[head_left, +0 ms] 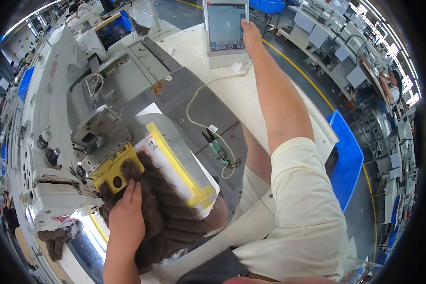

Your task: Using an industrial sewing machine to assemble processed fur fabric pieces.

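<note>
My left hand [128, 215] lies on a piece of brown pleated fur [168, 208], fingers stretched out and pressed together. Its fingertips touch the fur just beside a yellow plate [114, 166] with round cut-outs, under the head of a large sewing machine [57, 189]. Some fur covers part of that plate. My right arm reaches far forward, and my right hand [252, 35] grips the right edge of an upright touchscreen panel [226, 27]. The thumb shows at the front edge; the other fingers are hidden behind it.
White card edged with yellow tape [177, 173] lies beside the fur. Green-handled thread snips [217, 150] on a cord [189, 106] rest on the grey machine bed. A blue bin [348, 161] stands right of the pale table [274, 102]. More fur [57, 241] hangs at the lower left.
</note>
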Motion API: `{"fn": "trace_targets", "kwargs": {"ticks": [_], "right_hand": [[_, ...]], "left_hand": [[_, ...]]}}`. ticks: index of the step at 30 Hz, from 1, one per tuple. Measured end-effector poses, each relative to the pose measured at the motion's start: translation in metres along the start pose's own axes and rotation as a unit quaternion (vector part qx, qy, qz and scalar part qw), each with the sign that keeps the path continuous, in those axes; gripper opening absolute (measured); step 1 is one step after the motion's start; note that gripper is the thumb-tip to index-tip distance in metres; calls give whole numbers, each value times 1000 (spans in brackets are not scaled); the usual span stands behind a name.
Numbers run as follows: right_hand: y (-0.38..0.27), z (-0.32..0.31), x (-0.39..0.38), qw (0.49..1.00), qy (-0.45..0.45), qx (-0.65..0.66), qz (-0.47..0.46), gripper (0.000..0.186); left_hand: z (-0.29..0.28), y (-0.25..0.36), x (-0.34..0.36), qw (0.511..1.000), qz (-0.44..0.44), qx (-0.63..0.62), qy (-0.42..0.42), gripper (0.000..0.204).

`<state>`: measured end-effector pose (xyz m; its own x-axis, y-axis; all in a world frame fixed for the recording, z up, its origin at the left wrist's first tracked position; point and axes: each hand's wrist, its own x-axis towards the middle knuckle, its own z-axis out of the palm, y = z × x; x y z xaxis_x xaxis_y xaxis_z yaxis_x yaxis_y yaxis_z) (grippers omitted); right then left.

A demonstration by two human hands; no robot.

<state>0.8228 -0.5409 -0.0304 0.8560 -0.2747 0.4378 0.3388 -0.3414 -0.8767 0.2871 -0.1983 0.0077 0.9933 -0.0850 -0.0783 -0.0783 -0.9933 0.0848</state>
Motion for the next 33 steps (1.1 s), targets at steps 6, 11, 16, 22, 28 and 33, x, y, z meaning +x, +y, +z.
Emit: {"fn": "trace_targets", "kwargs": {"ticks": [6,11,16,22,28,33], "right_hand": [[-5,1,-4,1000,3,-1,3,53],[-1,0,2,1000,4,2,0,54],[-3,0,4,1000,-5,8,3,55],[0,-1,7,1000,-9,-5,8,55],[-2,-1,7,1000,-15,-4,12,55],[-4,-2,5,1000,-14,4,9,53]], "left_hand": [[-5,4,-5,1000,-16,-9,-24,59],[-10,15,-10,995,-45,-63,-59,64],[-5,14,-17,999,10,-17,-37,63],[-3,14,-19,999,23,-21,-25,64],[-3,14,-19,999,24,-20,-22,64],[-3,14,-18,999,16,-21,-31,63]]}}
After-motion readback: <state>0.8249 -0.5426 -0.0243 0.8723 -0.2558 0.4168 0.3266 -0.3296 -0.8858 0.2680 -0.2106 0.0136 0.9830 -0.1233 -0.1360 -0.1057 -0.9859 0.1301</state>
